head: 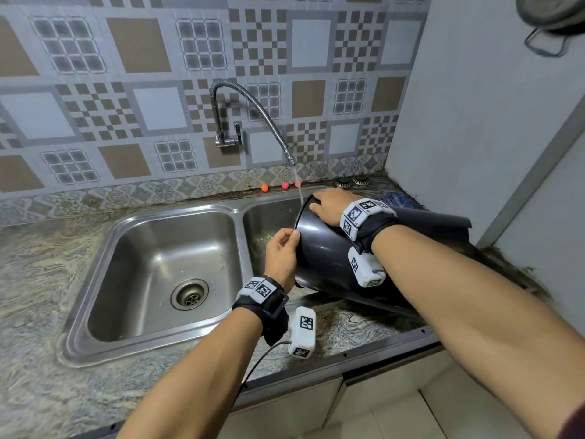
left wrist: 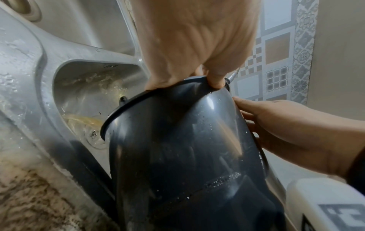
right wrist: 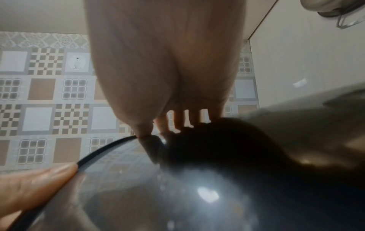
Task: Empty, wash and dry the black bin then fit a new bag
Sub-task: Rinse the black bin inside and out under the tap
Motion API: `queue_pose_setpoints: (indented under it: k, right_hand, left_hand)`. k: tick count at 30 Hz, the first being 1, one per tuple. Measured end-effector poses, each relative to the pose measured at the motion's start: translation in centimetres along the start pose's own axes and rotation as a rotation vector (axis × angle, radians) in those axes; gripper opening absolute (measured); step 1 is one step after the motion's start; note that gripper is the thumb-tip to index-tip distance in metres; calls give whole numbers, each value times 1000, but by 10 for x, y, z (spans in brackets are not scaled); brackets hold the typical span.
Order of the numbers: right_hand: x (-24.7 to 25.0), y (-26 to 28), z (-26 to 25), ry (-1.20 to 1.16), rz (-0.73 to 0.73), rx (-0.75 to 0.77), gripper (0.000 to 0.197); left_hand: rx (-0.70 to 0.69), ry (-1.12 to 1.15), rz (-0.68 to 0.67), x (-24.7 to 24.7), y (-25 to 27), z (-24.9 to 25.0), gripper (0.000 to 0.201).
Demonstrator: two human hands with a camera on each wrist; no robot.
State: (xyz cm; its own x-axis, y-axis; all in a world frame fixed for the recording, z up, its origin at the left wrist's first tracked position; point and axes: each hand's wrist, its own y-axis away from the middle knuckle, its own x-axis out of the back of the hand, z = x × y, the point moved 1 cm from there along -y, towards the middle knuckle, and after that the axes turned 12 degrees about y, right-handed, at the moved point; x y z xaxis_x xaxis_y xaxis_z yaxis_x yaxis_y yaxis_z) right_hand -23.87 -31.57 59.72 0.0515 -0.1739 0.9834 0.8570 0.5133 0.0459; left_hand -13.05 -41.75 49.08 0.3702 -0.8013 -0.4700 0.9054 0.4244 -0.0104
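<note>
The black bin [head: 326, 248] lies tilted over the right basin of the steel sink [head: 269, 220], its mouth turned left and away from me. My left hand [head: 281, 248] pinches the near rim, thumb outside. My right hand [head: 329, 205] grips the top of the rim, fingers hooked over the edge. A thin stream of water [head: 299, 188] runs from the flexible tap [head: 253, 103] onto the rim beside my right fingers. In the left wrist view the bin [left wrist: 177, 156] carries droplets, and yellowish water [left wrist: 85, 120] lies around the basin's drain [left wrist: 94, 137]. The right wrist view shows the bin's glossy wall [right wrist: 197, 187].
The left basin with its drain [head: 189, 294] holds nothing. Marbled stone counter [head: 348, 324] runs along the front. Small orange and pink balls [head: 264, 187] sit on the back ledge. A blue cloth [head: 394, 199] lies behind the bin, and a pan [head: 547, 17] hangs on the right wall.
</note>
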Motion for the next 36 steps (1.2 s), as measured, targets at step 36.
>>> queue_pose_setpoints:
  k: [36]
  right_hand:
    - [-3,41,40,-225,418,-104,35]
  left_hand:
    - [-129,-78,294,0,-18,43,27]
